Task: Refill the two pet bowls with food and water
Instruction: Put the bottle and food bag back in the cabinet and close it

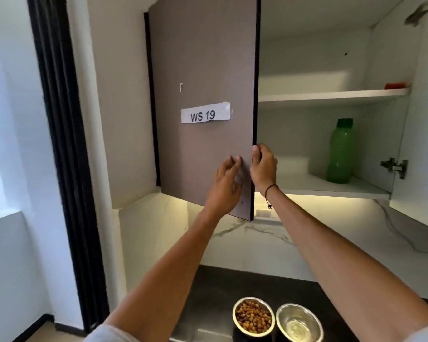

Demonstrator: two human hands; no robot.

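Note:
Two steel pet bowls stand side by side on the dark counter at the bottom. The left bowl holds brown kibble; the right bowl holds clear water. A green bottle stands upright on the lower shelf of the wall cabinet. The brown cabinet door with a "WS 19" label is partly open. My left hand lies with relaxed fingers against the door's front near its lower edge. My right hand grips the door's free edge, thumb on the front.
The cabinet's upper shelf carries a small red object at the far right. A hinge sticks out on the cabinet's right wall. A marble backsplash is lit from under the cabinet. A dark door frame runs down the left.

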